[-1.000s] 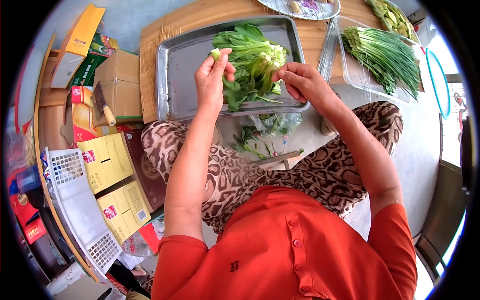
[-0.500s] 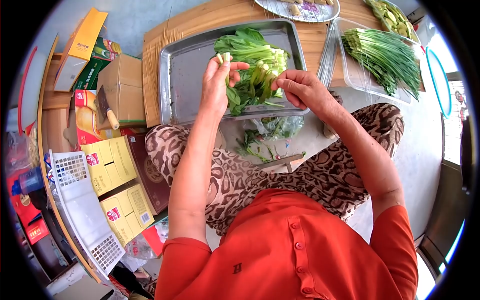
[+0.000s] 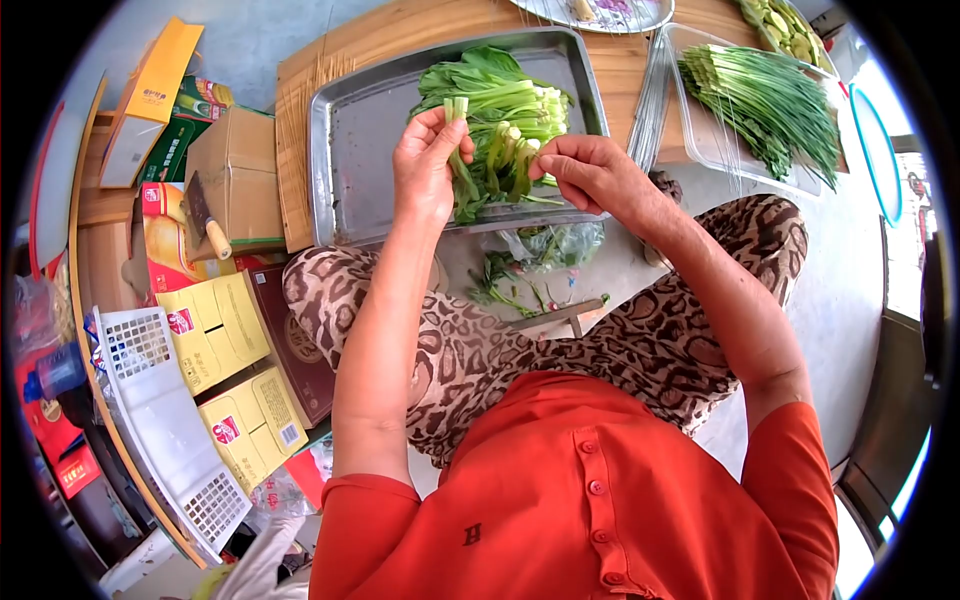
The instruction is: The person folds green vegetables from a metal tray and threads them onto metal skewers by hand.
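Observation:
My left hand (image 3: 428, 165) is closed around a few pale green stems of leafy greens (image 3: 457, 108), whose cut ends point up past the fingertips. Over the right part of the metal tray (image 3: 345, 215), my right hand (image 3: 592, 175) is pinched closed beside the stem ends. Whatever lies between its fingertips is too small to make out. A pile of leafy greens (image 3: 490, 75) lies in the tray under and behind both hands, with its pale stalks toward the right.
Right of the tray, metal skewers (image 3: 652, 100) lie beside a clear plastic box (image 3: 685, 45) holding garlic chives (image 3: 765, 110). A plate (image 3: 640, 18) stands behind. Below the tray are a plastic bag (image 3: 570, 248) and a blade-like tool (image 3: 550, 320). A knife (image 3: 207, 220) rests by cartons (image 3: 235, 170) at left.
The view has shifted slightly. The stems in my left hand now stand closer together and more upright. My right hand remains pinched near the stem ends. Pale fabric has appeared at bottom left.

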{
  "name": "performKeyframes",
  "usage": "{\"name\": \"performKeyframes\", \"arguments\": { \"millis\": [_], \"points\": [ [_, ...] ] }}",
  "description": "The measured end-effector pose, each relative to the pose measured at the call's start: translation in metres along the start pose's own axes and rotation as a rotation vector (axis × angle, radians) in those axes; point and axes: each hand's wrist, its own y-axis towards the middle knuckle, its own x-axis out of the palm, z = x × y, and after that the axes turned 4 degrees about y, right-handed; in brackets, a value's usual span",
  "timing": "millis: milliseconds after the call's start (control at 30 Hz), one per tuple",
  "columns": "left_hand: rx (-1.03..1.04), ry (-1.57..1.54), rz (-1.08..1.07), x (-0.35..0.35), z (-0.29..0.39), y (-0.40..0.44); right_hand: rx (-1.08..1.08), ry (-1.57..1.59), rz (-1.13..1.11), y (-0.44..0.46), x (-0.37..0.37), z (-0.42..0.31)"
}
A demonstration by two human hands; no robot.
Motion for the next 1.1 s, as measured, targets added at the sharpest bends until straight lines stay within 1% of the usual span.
{"name": "performKeyframes", "arguments": {
  "millis": [33,100,200,400,633,1100],
  "points": [
    [-0.002,0.0,-0.002,-0.0004,-0.0003,0.0003,-0.006,-0.006,0.003,-0.0002,0.0002,-0.0002],
    [-0.072,-0.097,-0.012,-0.0031,-0.0009,0.001,-0.011,-0.011,0.01,-0.0006,0.0,0.0004],
    [-0.134,-0.134,-0.063,-0.0054,-0.0003,0.0017,-0.025,-0.006,0.007,-0.0004,-0.001,0.0014],
    [-0.222,-0.183,-0.076,-0.0033,0.0013,-0.0005,-0.021,-0.005,0.009,-0.0015,-0.0016,0.0002],
    [-0.233,-0.191,-0.113,-0.0021,0.0014,-0.0004,-0.016,-0.009,0.014,-0.001,-0.0026,0.0005],
    [-0.205,-0.2,-0.119,-0.0021,-0.0003,0.0014,-0.007,0.001,0.02,0.0,-0.0033,0.0014]
  ]
}}
